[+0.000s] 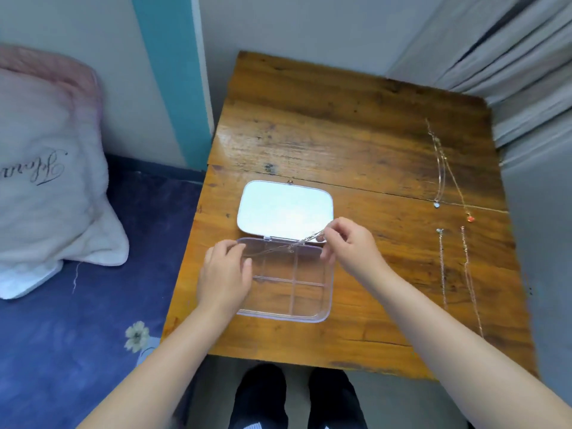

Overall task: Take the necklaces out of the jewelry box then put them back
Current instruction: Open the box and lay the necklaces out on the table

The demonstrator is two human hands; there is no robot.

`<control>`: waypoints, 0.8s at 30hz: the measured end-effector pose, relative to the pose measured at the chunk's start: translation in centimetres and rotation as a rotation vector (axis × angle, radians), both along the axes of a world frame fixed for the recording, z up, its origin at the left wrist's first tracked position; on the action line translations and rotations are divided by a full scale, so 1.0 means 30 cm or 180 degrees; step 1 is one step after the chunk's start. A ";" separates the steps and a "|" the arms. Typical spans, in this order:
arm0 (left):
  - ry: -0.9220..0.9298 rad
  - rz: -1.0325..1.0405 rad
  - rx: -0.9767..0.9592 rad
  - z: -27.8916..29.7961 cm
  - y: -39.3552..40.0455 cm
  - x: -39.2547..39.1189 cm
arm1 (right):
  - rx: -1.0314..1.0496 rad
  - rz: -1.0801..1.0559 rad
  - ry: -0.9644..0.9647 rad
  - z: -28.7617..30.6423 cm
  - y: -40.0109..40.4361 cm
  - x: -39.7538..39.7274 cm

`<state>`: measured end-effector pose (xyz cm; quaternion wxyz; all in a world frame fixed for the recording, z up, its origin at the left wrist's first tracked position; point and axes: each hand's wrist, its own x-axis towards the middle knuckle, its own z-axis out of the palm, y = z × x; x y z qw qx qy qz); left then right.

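A clear plastic jewelry box lies open on the wooden table, its pale lid folded back. Its divided compartments look empty. A thin silver necklace is stretched over the box's back edge. My left hand pinches one end at the box's left side. My right hand pinches the other end by the lid's right corner. Several other necklaces lie straight on the table's right side: one with a pale pendant, one with a red pendant, two chains nearer me.
A bed with a blue cover and a white and pink pillow stands left of the table. Grey curtains hang at the back right. My dark trousers and shoes show below the table's front edge.
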<state>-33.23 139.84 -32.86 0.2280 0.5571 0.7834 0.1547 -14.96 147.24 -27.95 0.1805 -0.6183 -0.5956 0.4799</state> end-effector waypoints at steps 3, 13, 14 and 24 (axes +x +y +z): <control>0.0047 -0.0557 0.0467 0.044 0.109 0.140 | -0.0201 -0.0871 0.0855 0.108 0.056 0.181; 0.0127 -0.1312 0.0129 0.130 0.428 0.742 | 0.0246 -0.1857 0.0666 0.194 0.328 0.711; 0.0190 -0.1303 0.0013 0.114 0.455 0.789 | 0.0249 -0.1905 0.0683 0.180 0.361 0.758; 0.1025 -0.1767 -0.1336 -0.132 0.651 1.010 | 0.0474 -0.1849 0.0539 0.073 0.651 1.102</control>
